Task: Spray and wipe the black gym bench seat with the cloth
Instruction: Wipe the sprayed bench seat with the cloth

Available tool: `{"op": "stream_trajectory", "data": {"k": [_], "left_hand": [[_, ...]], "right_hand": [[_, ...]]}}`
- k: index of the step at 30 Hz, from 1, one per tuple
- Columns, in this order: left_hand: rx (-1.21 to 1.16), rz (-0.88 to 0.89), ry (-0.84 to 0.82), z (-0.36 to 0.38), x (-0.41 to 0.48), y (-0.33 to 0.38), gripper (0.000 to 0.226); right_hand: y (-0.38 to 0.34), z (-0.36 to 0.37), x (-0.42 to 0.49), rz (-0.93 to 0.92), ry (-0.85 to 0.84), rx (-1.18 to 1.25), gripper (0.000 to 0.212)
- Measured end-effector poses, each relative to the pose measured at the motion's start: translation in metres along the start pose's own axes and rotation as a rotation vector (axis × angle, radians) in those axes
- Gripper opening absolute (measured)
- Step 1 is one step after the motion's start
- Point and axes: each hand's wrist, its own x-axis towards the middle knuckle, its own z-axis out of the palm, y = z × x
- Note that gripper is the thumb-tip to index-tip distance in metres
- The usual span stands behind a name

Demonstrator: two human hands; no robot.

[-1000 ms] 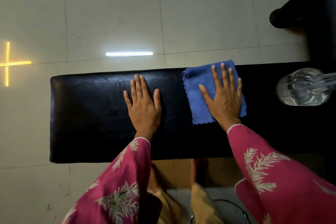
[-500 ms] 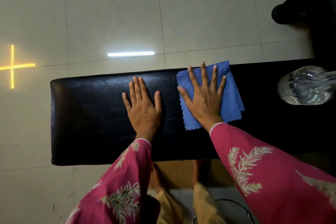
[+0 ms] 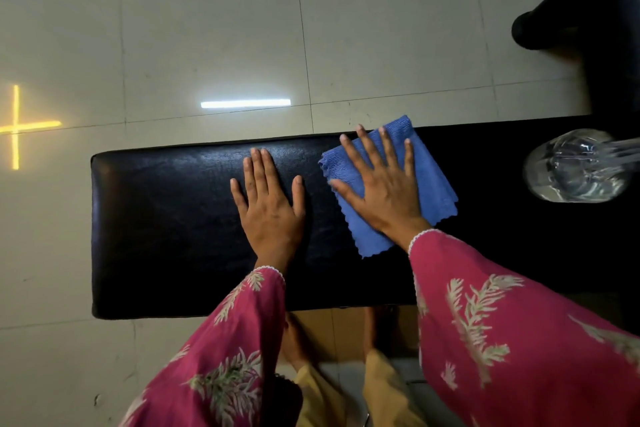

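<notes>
bench seat (image 3: 166,225), black and glossy, runs left to right across the tiled floor (image 3: 207,28). blue cloth (image 3: 431,180) lies on the seat's far half, right of centre, its top corner reaching the far edge. right hand (image 3: 382,191) presses flat on the cloth, fingers spread, grip open rather than curled around it. left hand (image 3: 270,211) rests palm down on bare surface just beside the cloth, grip open too. clear spray bottle (image 3: 578,166) stands on the seat at far right, apart from the cloth.
</notes>
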Motion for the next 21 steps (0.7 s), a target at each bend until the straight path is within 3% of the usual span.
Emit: {"op": "stream_trajectory", "data": {"k": [6, 11, 17, 21], "left_hand": [[0.004, 0.001, -0.002, 0.001, 0.0, 0.0, 0.07], [-0.001, 0.004, -0.004, 0.0, 0.0, 0.0, 0.071], [-0.006, 0.006, -0.005, 0.002, -0.001, -0.001, 0.071], [-0.011, 0.01, 0.001, 0.001, -0.001, -0.001, 0.07]], "right_hand": [[-0.004, 0.002, 0.01, 0.265, 0.063, 0.028, 0.072], [0.005, 0.002, -0.003, 0.056, 0.018, 0.017, 0.075], [0.003, 0.0, 0.017, 0.319, 0.081, 0.071, 0.071], [-0.008, 0.007, -0.02, 0.105, 0.059, 0.027, 0.072]]}}
